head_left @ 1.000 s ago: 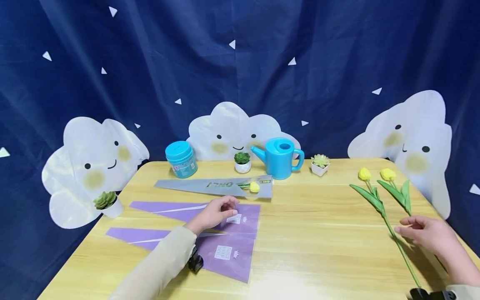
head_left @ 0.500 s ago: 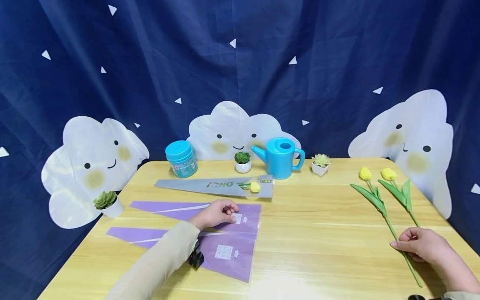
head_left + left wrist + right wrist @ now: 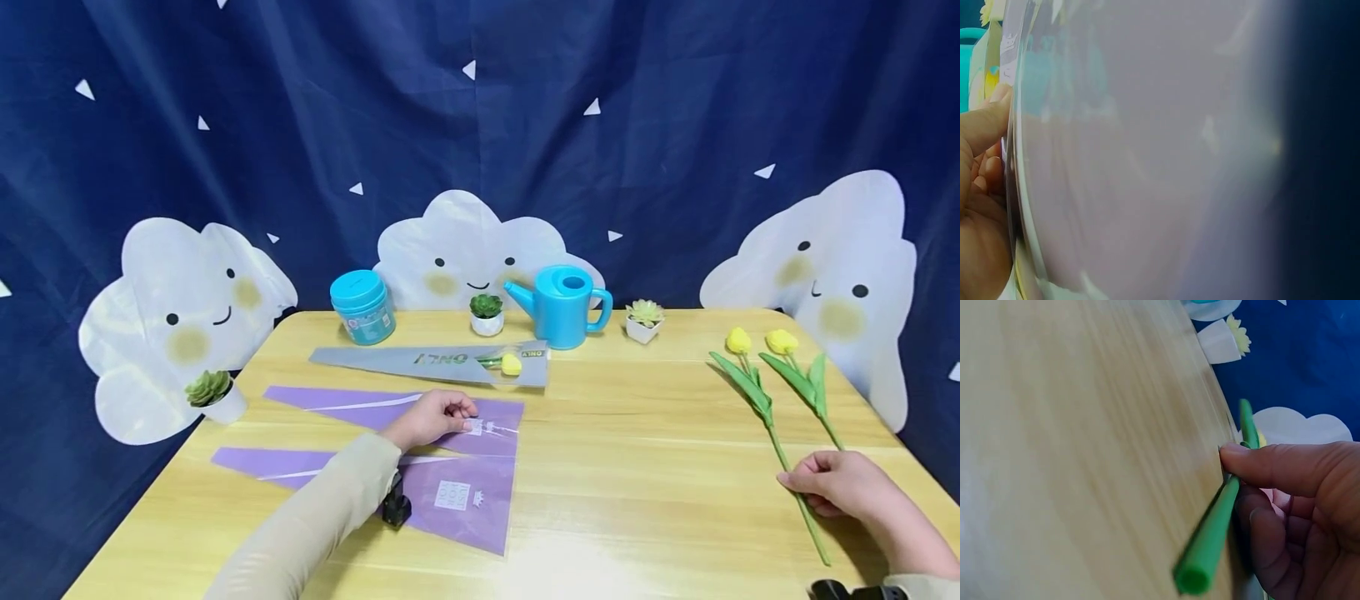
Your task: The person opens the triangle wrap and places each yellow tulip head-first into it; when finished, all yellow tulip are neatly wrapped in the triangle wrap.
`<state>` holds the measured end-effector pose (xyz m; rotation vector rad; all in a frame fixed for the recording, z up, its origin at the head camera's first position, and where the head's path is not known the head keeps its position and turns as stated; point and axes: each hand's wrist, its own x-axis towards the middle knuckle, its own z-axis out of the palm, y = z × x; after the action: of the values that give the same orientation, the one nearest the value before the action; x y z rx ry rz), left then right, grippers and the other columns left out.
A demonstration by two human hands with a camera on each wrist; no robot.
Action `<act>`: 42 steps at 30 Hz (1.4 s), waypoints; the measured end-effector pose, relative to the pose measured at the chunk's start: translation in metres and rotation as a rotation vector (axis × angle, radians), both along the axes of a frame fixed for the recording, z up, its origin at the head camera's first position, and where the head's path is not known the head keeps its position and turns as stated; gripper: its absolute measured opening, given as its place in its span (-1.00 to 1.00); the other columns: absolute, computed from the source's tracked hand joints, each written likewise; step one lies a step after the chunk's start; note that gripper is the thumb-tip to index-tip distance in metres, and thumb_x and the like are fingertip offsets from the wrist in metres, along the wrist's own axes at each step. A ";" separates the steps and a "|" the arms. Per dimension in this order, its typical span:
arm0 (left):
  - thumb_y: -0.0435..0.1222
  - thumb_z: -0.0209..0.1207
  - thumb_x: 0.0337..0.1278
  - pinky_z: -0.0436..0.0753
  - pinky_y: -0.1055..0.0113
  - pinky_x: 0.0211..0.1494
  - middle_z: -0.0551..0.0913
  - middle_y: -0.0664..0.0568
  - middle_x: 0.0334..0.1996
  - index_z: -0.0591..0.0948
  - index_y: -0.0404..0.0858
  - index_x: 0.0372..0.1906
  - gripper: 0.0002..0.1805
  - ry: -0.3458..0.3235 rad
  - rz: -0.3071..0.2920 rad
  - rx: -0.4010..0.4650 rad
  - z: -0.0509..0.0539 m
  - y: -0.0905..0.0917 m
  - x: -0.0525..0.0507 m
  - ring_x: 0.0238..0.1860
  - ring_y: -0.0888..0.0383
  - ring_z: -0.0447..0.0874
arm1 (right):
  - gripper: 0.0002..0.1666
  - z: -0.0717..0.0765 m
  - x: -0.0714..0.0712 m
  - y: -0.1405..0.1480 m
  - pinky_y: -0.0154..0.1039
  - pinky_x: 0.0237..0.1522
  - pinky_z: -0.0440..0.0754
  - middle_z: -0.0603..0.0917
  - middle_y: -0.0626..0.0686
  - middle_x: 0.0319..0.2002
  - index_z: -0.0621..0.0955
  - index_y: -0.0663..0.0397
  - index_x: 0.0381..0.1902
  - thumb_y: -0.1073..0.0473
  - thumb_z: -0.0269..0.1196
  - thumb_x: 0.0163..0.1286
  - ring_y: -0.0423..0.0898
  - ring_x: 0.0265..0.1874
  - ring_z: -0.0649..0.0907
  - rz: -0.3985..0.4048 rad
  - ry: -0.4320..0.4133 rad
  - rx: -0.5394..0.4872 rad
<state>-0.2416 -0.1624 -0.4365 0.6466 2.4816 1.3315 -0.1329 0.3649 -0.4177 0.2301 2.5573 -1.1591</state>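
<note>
My left hand pinches the upper layer of the farther purple sleeve near its wide right end; in the left wrist view the clear film rises beside the thumb. A nearer purple sleeve lies flat, partly under my forearm. At the right, my right hand pinches the green stem of the left yellow tulip. The right wrist view shows the stem's cut end jutting past the thumb and fingers. A second yellow tulip lies alongside, its lower stem hidden by that hand.
Behind the purple sleeves lies a grey sleeve with a yellow tulip head in it. A blue jar, a blue watering can and two small potted plants stand along the back edge. Another potted plant is at the left edge.
My right hand has moved toward the near edge and closed its fingers on the left tulip's stem. My left fingers have come together on the farther purple sleeve. The head view has tilted slightly down.
</note>
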 end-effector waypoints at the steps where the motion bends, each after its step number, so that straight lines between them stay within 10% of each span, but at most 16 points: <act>1: -0.49 0.24 -0.01 0.48 0.46 -0.36 0.56 -0.05 -0.48 0.61 -0.39 -0.26 -0.85 -0.004 -0.003 0.005 0.000 -0.001 -0.001 -0.44 0.22 0.43 | -0.76 0.001 -0.001 -0.001 -0.39 -0.54 0.44 0.41 -0.14 -0.64 0.51 0.10 -0.56 0.12 0.22 0.26 -0.28 -0.64 0.43 0.001 0.002 -0.002; 14: -0.46 0.26 -0.01 0.40 0.45 -0.40 0.46 0.08 -0.58 0.56 -0.31 -0.45 -0.92 0.005 -0.020 0.016 -0.004 -0.003 -0.005 -0.51 0.25 0.37 | -0.77 -0.002 -0.001 -0.001 -0.36 -0.49 0.51 0.43 -0.10 -0.64 0.53 0.13 -0.54 0.13 0.21 0.24 -0.26 -0.60 0.47 -0.039 0.012 0.002; 26: -0.54 0.12 0.09 0.37 0.47 -0.40 0.48 -0.22 -0.53 0.52 -0.51 -0.42 -0.95 0.031 -0.055 -0.047 0.037 0.008 0.019 -0.49 0.15 0.35 | -0.77 0.001 -0.002 -0.002 -0.36 -0.47 0.51 0.44 -0.11 -0.62 0.52 0.10 -0.53 0.10 0.17 0.27 -0.26 -0.59 0.45 -0.048 -0.013 -0.004; 42: -0.45 0.18 0.07 0.37 0.43 -0.41 0.42 0.06 -0.58 0.53 -0.35 -0.47 -0.92 0.036 -0.026 -0.029 0.001 -0.002 -0.003 -0.52 0.24 0.33 | -0.79 -0.007 -0.001 0.003 -0.36 -0.44 0.55 0.48 -0.15 -0.56 0.57 0.10 -0.49 0.15 0.11 0.31 -0.30 -0.55 0.49 -0.097 0.030 -0.092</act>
<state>-0.2448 -0.1639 -0.4354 0.6994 2.5075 1.2828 -0.1338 0.3674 -0.4248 0.3198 2.5356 -1.3214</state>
